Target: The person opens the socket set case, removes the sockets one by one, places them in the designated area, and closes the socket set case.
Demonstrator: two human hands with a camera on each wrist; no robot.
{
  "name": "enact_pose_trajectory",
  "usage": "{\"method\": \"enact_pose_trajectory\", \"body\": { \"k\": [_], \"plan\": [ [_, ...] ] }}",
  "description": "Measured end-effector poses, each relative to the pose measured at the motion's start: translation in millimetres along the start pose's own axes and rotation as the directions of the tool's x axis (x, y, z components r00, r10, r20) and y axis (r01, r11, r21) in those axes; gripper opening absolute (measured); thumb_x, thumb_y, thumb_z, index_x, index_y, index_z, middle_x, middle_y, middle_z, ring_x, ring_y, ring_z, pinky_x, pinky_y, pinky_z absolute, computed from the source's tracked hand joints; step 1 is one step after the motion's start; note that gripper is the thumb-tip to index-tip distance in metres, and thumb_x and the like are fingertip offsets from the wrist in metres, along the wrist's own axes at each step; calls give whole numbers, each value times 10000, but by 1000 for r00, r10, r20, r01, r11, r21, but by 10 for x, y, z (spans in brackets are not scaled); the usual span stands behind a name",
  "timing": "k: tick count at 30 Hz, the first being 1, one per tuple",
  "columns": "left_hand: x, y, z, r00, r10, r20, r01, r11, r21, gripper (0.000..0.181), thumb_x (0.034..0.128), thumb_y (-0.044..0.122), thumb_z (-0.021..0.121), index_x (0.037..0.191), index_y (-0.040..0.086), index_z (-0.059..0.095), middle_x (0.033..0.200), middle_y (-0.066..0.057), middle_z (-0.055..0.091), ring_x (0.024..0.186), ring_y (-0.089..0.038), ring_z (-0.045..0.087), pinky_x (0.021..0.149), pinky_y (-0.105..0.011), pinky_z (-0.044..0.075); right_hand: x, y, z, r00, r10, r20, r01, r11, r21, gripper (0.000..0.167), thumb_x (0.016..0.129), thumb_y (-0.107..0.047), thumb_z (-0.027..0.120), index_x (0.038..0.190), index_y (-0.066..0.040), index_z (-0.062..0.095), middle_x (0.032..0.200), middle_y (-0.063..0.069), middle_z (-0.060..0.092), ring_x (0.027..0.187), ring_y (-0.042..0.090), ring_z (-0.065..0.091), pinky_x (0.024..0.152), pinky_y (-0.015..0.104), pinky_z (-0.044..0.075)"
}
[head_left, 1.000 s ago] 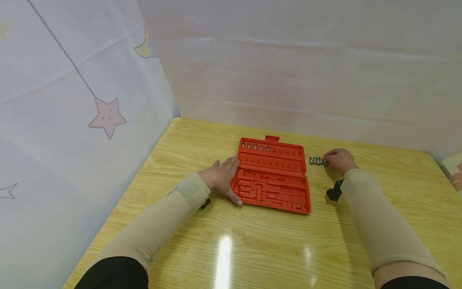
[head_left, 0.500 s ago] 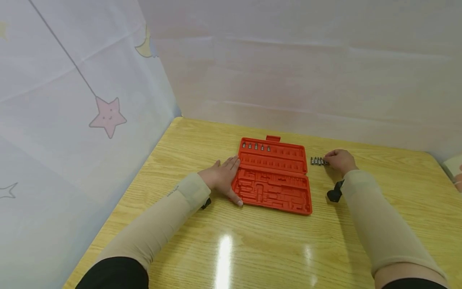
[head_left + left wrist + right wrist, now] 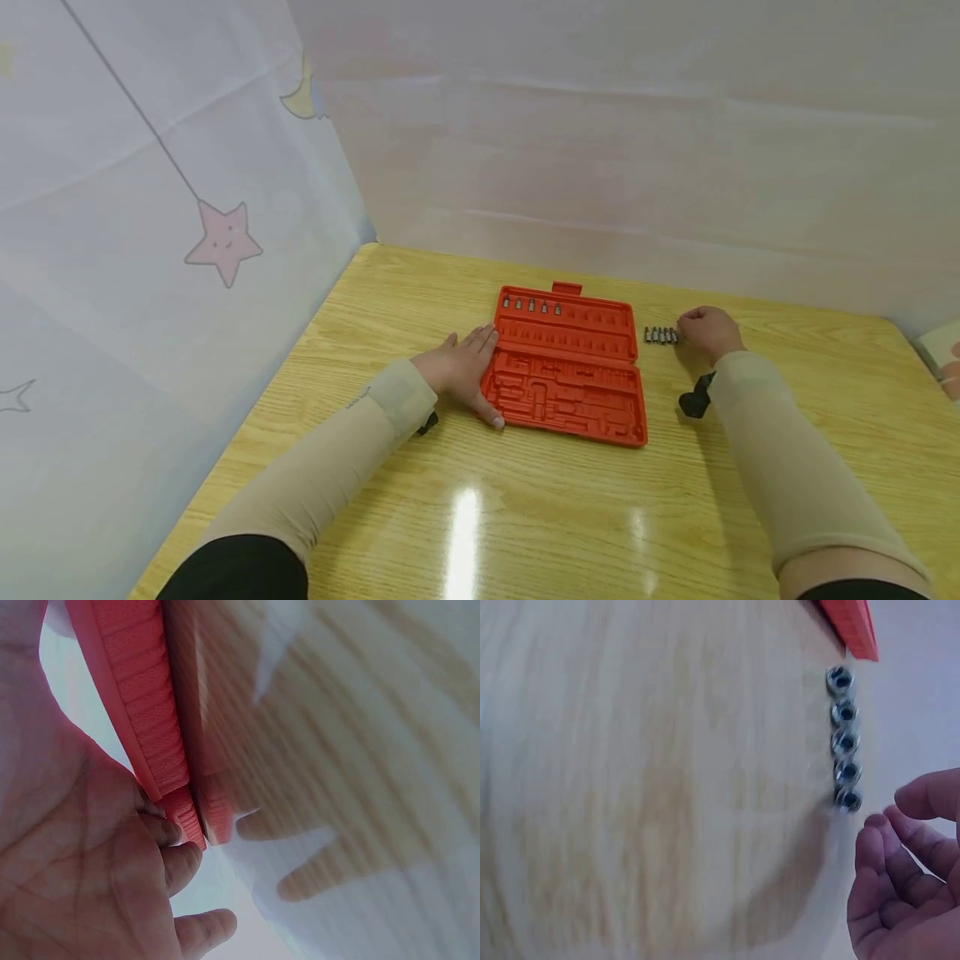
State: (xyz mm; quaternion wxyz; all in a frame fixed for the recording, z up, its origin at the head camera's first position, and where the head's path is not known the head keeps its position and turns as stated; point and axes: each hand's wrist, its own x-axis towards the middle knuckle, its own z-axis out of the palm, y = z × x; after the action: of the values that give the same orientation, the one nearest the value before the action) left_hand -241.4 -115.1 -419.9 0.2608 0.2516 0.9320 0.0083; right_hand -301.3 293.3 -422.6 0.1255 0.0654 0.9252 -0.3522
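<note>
An opened red plastic case (image 3: 570,428) lies on the table. Several small metal bit sockets (image 3: 532,305) sit along the far row of its slots. My left hand (image 3: 467,371) rests with extended fingers against the case's left edge; its palm and the red case side (image 3: 142,697) show in the left wrist view. To the right of the case, more bit sockets (image 3: 661,336) lie side by side in a row. Just right of that row is my right hand (image 3: 708,333). In the right wrist view its fingers (image 3: 870,855) are loosely bent, apart from the nearest bit socket (image 3: 848,799), holding nothing visible.
The wooden table (image 3: 360,500) extends around the case. Behind it hangs a pale cloth backdrop (image 3: 600,167), with another printed sheet (image 3: 112,333) at the left. A black wrist camera (image 3: 695,400) sits under the right wrist.
My right hand has drawn slightly right, off the end of the bit socket row; the last bit socket now shows beside its neighbours. My left hand stays on the case.
</note>
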Motion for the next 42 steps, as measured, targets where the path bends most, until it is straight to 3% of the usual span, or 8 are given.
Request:
{"method": "enact_pose_trajectory", "body": {
  "k": [5,10,15,22,34,42],
  "plan": [
    [-8,-2,-2,1000,3,-2,-3,1000,-6,1468,705,849,714,1645,42,-71,1711,-122,-132,1573,-273,-84,1238,-562,41,38,-204,115,998,-58,-9,59,997,51,523,1078,-259,406,1436,117,466,1404,340,489,1144,449,542,944,572,485],
    [5,-7,16,1000,-4,-5,4,1000,-2,1476,700,857,708,1644,45,-84,1709,-119,-144,1572,-272,-86,1239,-559,38,111,-540,310,996,-84,28,81,991,107,500,1086,-235,438,1459,96,464,1439,321,478,1253,462,505,1019,591,458],
    [-11,-4,31,1000,-10,-2,10,1000,-15,1471,701,847,720,1645,48,-76,1708,-111,-149,1573,-273,-84,1239,-556,32,181,-866,509,992,-116,59,109,989,103,470,1077,-220,453,1442,70,510,1451,287,495,1287,447,492,1052,579,438],
    [-30,11,50,1000,3,0,-3,999,-35,1466,701,843,722,1648,54,-71,1710,-102,-148,1573,-273,-84,1240,-546,27,248,-1152,746,982,-157,106,152,987,55,443,1088,-212,461,1425,65,539,1447,269,514,1305,435,501,1079,561,428],
    [-22,29,58,1000,-6,-9,6,1000,-2,1455,710,853,705,1650,53,-65,1712,-97,-150,1575,-270,-72,1242,-545,46,298,-1330,1011,975,-153,162,151,988,24,431,1089,-208,469,1434,35,563,1451,236,533,1254,392,534,1054,524,454],
    [-38,21,20,1000,-9,-17,9,1000,14,1461,707,864,693,1648,50,-72,1709,-108,-153,1574,-270,-75,1241,-547,54,333,-1364,1040,969,-146,199,143,989,29,470,1092,-208,477,1493,35,514,1558,225,441,1397,409,436,1116,544,403]
  ]
}}
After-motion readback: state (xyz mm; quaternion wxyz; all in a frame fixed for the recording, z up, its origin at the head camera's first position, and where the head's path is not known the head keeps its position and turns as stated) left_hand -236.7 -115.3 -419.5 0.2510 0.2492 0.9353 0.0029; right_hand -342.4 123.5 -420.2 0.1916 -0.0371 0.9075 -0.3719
